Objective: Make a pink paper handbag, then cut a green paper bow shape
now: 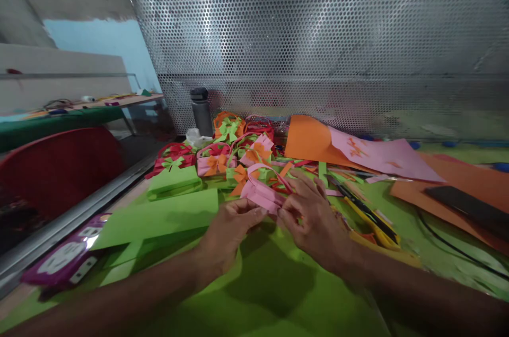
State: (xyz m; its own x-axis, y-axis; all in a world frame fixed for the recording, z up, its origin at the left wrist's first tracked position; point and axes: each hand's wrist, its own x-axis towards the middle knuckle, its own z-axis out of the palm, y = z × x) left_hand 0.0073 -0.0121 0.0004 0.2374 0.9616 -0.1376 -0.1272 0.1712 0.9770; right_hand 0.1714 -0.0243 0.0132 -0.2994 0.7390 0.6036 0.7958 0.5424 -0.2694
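Between my two hands is a small pink paper bag with a looped paper handle, raised a little above the green sheet on the table. My left hand pinches its lower left edge between thumb and fingers. On the right side, my right hand grips the lower corner with bent fingers. Just behind it lie several finished-looking small paper bags with bows, among them a pink one with an orange bow and a red one with a green bow. To the left sits a folded green paper piece.
A green sheet and a purple box lie at left. At right are scissors, a dark phone, orange paper and a pink sheet. A dark bottle stands before the perforated metal panel.
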